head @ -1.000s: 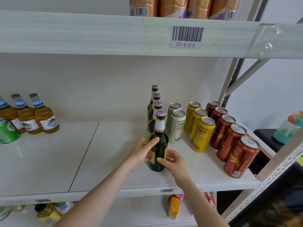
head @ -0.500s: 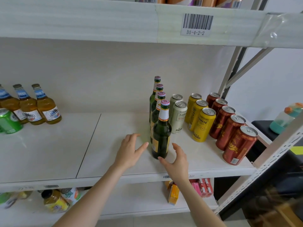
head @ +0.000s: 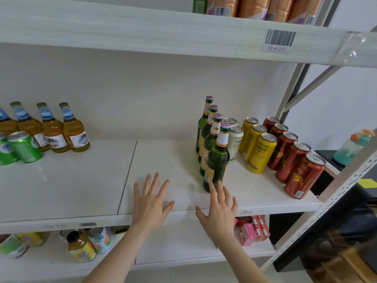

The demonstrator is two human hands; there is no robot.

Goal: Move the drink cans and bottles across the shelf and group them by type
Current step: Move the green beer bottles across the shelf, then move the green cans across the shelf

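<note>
Four green bottles (head: 217, 162) are lined up upright front-to-back right of centre, with white cans (head: 235, 142), yellow cans (head: 262, 154) and red cans (head: 304, 176) rowed up beside them. Amber bottles (head: 74, 133) and green cans (head: 25, 148) are parked far left.

L-most green can (head: 5, 153) part off-frame; rear white can (head: 231, 120) mostly behind green btls (head: 216, 162)

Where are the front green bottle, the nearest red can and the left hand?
front green bottle (head: 220, 160): head view, on its dark glass body.
nearest red can (head: 304, 176): head view, on its printed side.
left hand (head: 150, 203): head view, on the back of the hand.
</note>
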